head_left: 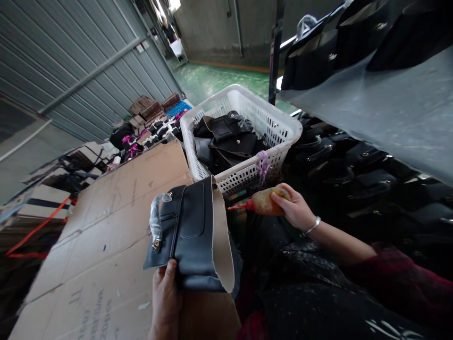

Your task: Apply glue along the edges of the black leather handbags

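A black handbag (193, 222) lies on the cardboard-covered table, its open mouth with a beige inner side turned toward my body. Clear plastic wraps its handle (155, 219), and small gold fittings hold that handle at both ends. My left hand (165, 293) grips the bag's near side, thumb on top and the other fingers hidden beneath. In my right hand (292, 205) is a squeeze bottle (267, 203) with yellowish contents and a red nozzle. The nozzle points left toward the bag's open edge, apart from it.
Beyond the bag stands a white plastic basket (244, 163) holding several black bag pieces. Flattened cardboard (116, 226) covers the table. Racks of black bags (354, 160) line the right, under a plastic sheet (382, 99). A person (170, 33) is with a cart far back.
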Demonstrator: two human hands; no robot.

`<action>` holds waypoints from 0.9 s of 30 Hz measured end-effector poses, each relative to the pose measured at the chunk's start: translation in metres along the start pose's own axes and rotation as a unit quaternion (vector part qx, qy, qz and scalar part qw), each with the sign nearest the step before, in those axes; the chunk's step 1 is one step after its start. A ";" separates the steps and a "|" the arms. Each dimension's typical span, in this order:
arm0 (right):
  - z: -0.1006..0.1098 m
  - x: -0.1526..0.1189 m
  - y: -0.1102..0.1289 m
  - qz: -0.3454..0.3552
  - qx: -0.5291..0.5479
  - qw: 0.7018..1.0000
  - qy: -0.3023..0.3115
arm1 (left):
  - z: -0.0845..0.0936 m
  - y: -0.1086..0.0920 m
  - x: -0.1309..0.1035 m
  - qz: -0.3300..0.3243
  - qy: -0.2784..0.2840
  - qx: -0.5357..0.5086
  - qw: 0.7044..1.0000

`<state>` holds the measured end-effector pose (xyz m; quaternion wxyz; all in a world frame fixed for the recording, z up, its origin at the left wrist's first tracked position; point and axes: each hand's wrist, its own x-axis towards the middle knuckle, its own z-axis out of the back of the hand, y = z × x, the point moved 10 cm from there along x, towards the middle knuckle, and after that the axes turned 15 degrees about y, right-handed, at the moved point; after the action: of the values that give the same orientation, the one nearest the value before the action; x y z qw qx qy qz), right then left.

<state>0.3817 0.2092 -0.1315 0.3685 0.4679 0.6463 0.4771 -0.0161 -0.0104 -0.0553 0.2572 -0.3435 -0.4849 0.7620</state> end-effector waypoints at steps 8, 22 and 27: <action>-0.010 0.018 0.013 0.017 -0.098 0.995 0.006 | 0.001 0.012 0.005 0.020 0.032 0.015 0.999; -0.025 0.005 -0.001 -0.044 -0.076 0.993 0.079 | -0.005 0.005 0.001 0.032 0.002 -0.023 0.999; -0.030 -0.007 0.002 -0.051 -0.079 0.989 0.112 | -0.009 0.000 -0.003 0.033 -0.004 -0.030 0.999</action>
<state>0.3565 0.1948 -0.1215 0.3533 0.3478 0.6666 0.5567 -0.0071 -0.0072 -0.0569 0.2191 -0.3642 -0.4970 0.7565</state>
